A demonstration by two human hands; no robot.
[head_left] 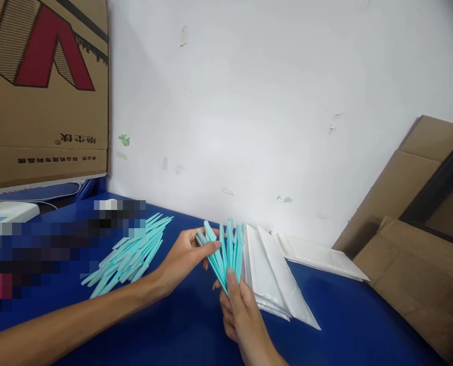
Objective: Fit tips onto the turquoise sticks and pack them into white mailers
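Observation:
My right hand [241, 310] is closed around the lower ends of a fanned bunch of slim turquoise plastic eyebrow razors [230, 249], its thumb pressed on the front. The upper ends spread apart and point up. From the left, my left hand [190, 249] pinches some of the razors near their upper ends between thumb and fingers; part of its fingers is hidden behind them. Left of my hands, a loose pile of the same turquoise razors [135, 254] lies on the blue table [181, 325]. Just behind my right hand lie white plastic-looking packets [272, 274], partly overlapping.
More white packets [321, 254] lie against the white wall [249, 127]. A large printed cardboard box [47, 117] stands at upper left, above a white device [11, 211] with a cable. Brown cardboard [417, 274] leans at the right edge. A pixelated patch hides the left side.

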